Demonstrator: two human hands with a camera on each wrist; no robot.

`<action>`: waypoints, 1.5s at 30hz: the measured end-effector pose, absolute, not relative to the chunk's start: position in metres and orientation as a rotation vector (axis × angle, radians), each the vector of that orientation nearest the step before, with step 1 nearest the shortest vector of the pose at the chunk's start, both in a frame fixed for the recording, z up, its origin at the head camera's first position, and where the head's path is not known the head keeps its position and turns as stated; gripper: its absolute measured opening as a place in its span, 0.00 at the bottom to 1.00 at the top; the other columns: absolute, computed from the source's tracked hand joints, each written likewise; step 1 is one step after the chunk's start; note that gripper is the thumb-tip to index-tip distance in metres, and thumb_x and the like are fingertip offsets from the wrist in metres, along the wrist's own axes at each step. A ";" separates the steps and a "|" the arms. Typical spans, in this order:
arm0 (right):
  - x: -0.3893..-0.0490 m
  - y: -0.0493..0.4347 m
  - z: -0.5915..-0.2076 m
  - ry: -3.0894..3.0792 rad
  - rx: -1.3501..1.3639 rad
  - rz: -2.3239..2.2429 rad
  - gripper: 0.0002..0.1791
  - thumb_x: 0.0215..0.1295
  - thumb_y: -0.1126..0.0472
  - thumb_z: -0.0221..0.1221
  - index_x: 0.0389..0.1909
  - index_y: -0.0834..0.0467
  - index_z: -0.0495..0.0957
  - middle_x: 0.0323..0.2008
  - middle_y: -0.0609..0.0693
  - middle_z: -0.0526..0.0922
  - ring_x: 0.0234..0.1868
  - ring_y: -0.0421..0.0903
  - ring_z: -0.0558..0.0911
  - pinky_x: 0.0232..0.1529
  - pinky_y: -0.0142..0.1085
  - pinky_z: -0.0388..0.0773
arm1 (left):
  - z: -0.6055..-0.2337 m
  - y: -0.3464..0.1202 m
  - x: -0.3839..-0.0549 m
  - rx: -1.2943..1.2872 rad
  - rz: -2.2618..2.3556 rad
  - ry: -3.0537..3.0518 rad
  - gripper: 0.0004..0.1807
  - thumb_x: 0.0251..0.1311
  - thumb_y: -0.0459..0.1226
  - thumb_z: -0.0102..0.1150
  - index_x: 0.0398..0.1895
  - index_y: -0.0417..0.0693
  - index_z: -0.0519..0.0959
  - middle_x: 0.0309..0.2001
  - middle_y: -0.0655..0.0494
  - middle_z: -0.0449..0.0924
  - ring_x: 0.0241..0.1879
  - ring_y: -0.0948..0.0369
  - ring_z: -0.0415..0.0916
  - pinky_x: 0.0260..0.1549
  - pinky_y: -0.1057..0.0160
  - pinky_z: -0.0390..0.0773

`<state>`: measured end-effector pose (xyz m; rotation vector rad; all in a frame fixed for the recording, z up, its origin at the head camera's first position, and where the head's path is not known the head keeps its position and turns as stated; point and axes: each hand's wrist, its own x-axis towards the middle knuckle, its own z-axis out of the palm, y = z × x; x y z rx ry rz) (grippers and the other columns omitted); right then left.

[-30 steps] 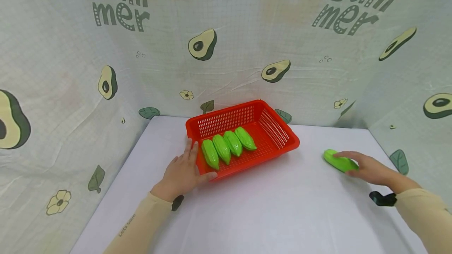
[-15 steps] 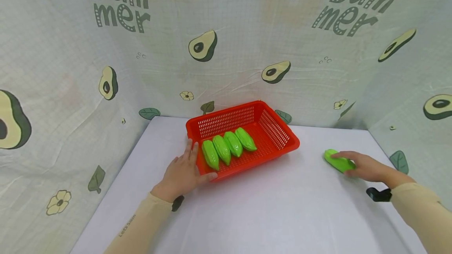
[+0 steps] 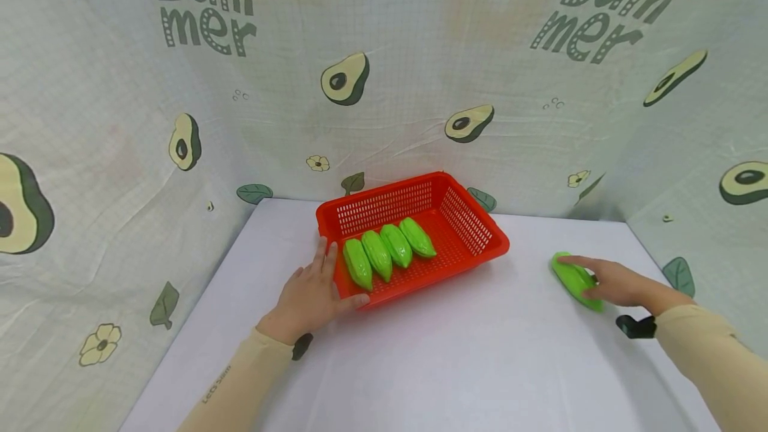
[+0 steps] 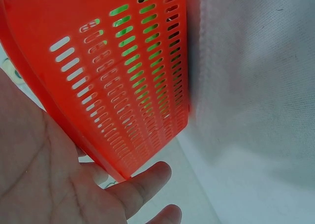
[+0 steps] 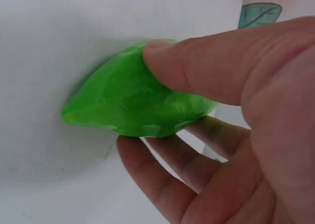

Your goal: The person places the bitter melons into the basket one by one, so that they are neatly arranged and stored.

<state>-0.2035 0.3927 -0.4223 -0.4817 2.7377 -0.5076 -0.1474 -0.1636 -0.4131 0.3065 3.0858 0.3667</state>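
Note:
The right hand (image 3: 621, 283) pinches a glossy green star fruit (image 3: 574, 280) on the right side of the table. In the right wrist view, the thumb presses the near side of this star fruit (image 5: 113, 98) and the fingertips meet its opposite side; its pointed end sticks out past them. With fingers spread and fairly straight, the left hand (image 3: 306, 299) rests on the left end of a red plastic basket (image 3: 414, 280). The left wrist view has the palm (image 4: 44, 170) beside the rim of the slotted basket wall (image 4: 113, 96). Several green star fruits (image 3: 379, 254) lie side by side inside.
The basket stands tilted at the back middle of the white-covered table (image 3: 456, 359). Its right half shows bare red mesh floor. A pale cloth (image 3: 408, 52) printed with avocados and lettering hangs behind and along both sides.
The right hand has shifted slightly left, and the star fruit under it has turned, its near end swinging toward the person. The left hand and basket have stayed put.

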 end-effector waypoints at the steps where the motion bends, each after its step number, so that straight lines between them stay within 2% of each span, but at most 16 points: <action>1: -0.204 0.392 -0.422 2.734 -0.472 -0.503 0.39 0.51 0.67 0.64 0.66 0.55 0.62 0.60 0.69 0.63 0.57 0.67 0.63 0.51 0.65 0.59 | -0.413 -0.163 -0.147 0.305 0.373 3.085 0.67 0.36 0.80 0.35 0.72 0.43 0.41 0.72 0.45 0.34 0.66 0.48 0.52 0.55 0.39 0.60; 14: -0.205 0.395 -0.429 2.753 -0.432 -0.499 0.42 0.50 0.64 0.66 0.68 0.52 0.60 0.62 0.67 0.63 0.56 0.66 0.65 0.50 0.65 0.60 | -0.419 -0.165 -0.149 0.309 0.344 3.096 0.67 0.36 0.80 0.32 0.73 0.45 0.40 0.72 0.46 0.32 0.67 0.49 0.50 0.55 0.40 0.60; 31: -0.201 0.395 -0.428 2.769 -0.484 -0.523 0.42 0.50 0.64 0.66 0.67 0.53 0.60 0.62 0.67 0.62 0.58 0.65 0.64 0.51 0.64 0.61 | -0.421 -0.165 -0.149 0.308 0.352 3.111 0.66 0.36 0.80 0.32 0.72 0.44 0.41 0.72 0.45 0.33 0.66 0.48 0.52 0.55 0.40 0.60; 39: -0.200 0.396 -0.428 2.776 -0.507 -0.514 0.42 0.50 0.65 0.66 0.67 0.54 0.59 0.62 0.67 0.62 0.58 0.65 0.63 0.52 0.63 0.60 | -0.417 -0.164 -0.146 0.308 0.367 3.104 0.66 0.36 0.80 0.34 0.72 0.44 0.42 0.72 0.46 0.34 0.68 0.47 0.43 0.56 0.40 0.58; 45: -0.201 0.395 -0.429 2.765 -0.469 -0.524 0.42 0.50 0.63 0.67 0.67 0.53 0.60 0.62 0.68 0.62 0.57 0.66 0.63 0.51 0.64 0.60 | -0.412 -0.163 -0.144 0.313 0.371 3.103 0.67 0.37 0.80 0.35 0.72 0.43 0.42 0.72 0.45 0.35 0.69 0.48 0.42 0.57 0.40 0.58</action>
